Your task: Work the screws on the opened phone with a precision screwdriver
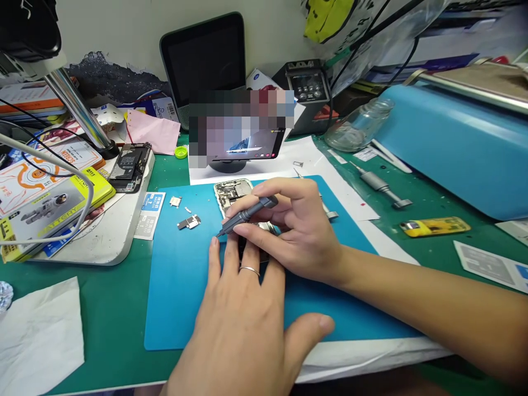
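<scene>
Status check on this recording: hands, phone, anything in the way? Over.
Right hand gripping gray screwdriver; left hand spread beside its tip. Opened phone on blue mat, partly hidden by hands. Loose small parts left of phone.

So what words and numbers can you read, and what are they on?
"BATTERY" on the yellow box.
What looks like "2" on the blue-and-white packet; its other writing is too small.
Too blurred or small to read: the print on the orange-and-white box, the black device with knobs, the lit screen and the card at the right.
</scene>
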Tool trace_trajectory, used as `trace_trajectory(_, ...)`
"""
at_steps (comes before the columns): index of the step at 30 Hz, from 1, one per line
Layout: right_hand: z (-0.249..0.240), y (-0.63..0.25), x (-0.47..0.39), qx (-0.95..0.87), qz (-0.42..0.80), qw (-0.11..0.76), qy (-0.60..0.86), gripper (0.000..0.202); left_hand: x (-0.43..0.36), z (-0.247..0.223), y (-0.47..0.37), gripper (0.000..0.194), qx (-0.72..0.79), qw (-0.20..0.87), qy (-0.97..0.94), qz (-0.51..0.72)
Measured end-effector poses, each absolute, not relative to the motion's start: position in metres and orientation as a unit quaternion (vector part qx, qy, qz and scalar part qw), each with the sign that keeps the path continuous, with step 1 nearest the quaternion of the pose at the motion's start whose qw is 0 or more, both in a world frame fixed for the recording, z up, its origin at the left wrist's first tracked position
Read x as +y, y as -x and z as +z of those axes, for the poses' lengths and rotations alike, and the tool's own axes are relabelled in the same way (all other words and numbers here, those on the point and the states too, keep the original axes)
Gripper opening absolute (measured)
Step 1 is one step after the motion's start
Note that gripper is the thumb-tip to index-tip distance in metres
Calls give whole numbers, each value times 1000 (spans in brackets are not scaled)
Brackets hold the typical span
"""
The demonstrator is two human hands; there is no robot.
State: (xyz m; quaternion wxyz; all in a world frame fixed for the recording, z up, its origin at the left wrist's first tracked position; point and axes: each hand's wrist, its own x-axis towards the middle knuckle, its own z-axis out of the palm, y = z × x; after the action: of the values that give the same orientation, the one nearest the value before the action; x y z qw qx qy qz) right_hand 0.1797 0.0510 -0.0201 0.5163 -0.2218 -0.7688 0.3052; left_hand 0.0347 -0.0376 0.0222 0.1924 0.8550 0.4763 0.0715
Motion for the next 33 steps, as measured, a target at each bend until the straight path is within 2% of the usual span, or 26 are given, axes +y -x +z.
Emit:
trace_trajectory(23, -16, -180, 47, -739, 330, 536, 240, 44, -36, 17, -37, 88, 499, 139, -851, 82)
trace_trajectory(33, -14, -181, 47, -743, 315, 537, 247, 47, -35, 14, -37, 85, 504, 126, -850, 87)
